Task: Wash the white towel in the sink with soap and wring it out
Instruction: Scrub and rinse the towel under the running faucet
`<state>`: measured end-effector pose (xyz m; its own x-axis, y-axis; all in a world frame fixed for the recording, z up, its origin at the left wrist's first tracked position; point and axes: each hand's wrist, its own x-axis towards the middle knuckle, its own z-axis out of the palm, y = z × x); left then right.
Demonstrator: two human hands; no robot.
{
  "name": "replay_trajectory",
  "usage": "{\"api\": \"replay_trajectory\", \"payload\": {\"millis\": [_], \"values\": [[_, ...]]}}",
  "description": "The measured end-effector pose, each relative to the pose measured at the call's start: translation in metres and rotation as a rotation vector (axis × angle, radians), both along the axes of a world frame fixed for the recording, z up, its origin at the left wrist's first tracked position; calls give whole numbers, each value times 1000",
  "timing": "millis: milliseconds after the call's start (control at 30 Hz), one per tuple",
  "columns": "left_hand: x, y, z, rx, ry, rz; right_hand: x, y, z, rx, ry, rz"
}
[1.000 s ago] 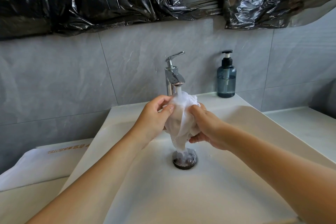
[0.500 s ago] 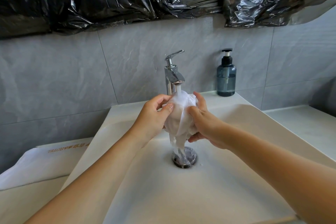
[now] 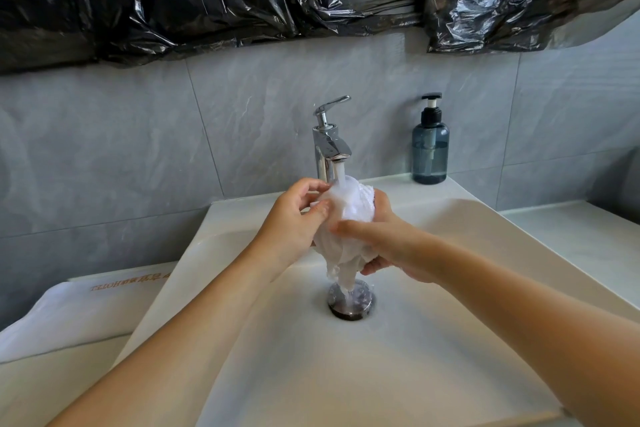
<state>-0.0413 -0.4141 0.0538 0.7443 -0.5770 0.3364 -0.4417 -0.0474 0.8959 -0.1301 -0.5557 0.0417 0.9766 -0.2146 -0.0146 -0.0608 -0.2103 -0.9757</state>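
Rinsing looks like the step in hand, with the left hand [image 3: 294, 218] and right hand [image 3: 388, 246] both closed around the bunched wet white towel [image 3: 346, 218] under the chrome tap's [image 3: 329, 146] stream above the white basin sink [image 3: 450, 288], so twisting it tightly probably comes next.

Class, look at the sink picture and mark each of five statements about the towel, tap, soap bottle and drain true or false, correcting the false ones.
1. Water is running from the faucet onto the white towel. True.
2. Only the left hand holds the towel. False: the right hand grips it too.
3. The soap dispenser bottle lies tipped over in the basin. False: it stands upright on the ledge, right of the faucet.
4. The towel hangs above the drain. True.
5. The towel is spread flat on the sink floor. False: it is bunched up between the hands.
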Motion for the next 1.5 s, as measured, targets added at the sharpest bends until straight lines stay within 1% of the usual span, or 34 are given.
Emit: {"api": "replay_trajectory", "payload": {"millis": [167, 333, 500, 667, 767, 867, 1200, 1500], "values": [[1, 8, 5, 9, 43, -99, 0, -2, -3, -17, -79, -9], [1, 14, 8, -14, 88, -139, 3, -4, -6, -21, -127, -2], [1, 14, 10, -40, 117, -147, 8, -7, -9, -33, -148, -16], [1, 14, 11, -78, 138, -149, 12, -9, -12, -67, -212, -44], [0, 14, 11, -80, 143, -142, 14, -10, -14, -129, -235, -53], [-1, 13, 9, -64, 124, -140, 16, -10, -16, -197, -225, -58], [1, 8, 6, -59, 95, -112, 16, -9, -16, -199, -230, -82], [0, 8, 6, -50, 94, -107, 18, -10, -17, -242, -220, -113]]}}
